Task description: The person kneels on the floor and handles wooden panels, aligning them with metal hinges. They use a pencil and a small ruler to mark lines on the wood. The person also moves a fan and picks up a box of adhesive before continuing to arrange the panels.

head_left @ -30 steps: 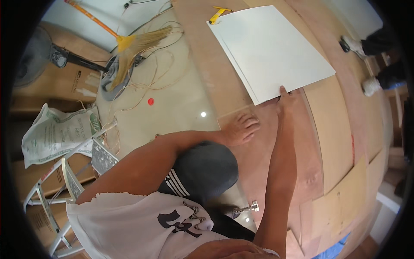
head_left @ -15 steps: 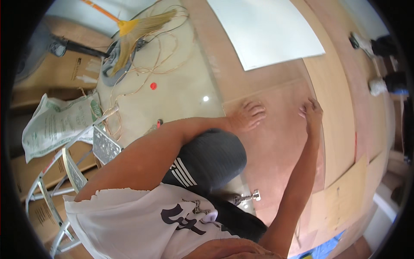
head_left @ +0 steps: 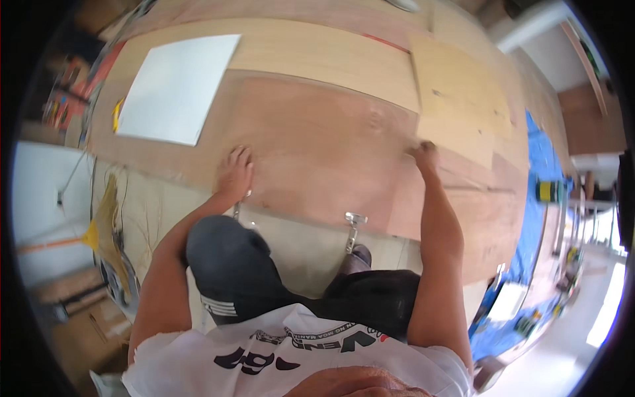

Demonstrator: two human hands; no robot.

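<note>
A reddish-brown plywood panel [head_left: 311, 145] lies flat before me, with a metal cabinet hinge [head_left: 354, 221] sticking out from its near edge. Part of a second metal fitting shows beside my left wrist. My left hand [head_left: 237, 173] rests with its fingers stretched out on the panel's left part, near the front edge. At the panel's right end, my right hand [head_left: 427, 156] has its fingers curled in. Something small and dark is at those fingertips, too blurred to name.
A white sheet [head_left: 178, 89] lies at the far left, beside a yellow tool [head_left: 118, 116]. Pale plywood [head_left: 456, 92] covers the far right. A blue tarp [head_left: 539, 159] spreads beyond it. A broom [head_left: 109, 231] is at the left, and my knee [head_left: 225, 248] is by the near edge.
My view has swung to the right. My hands are farther apart, and the right one has moved to the panel's right end with its fingers curled. The left stays flat on the panel.
</note>
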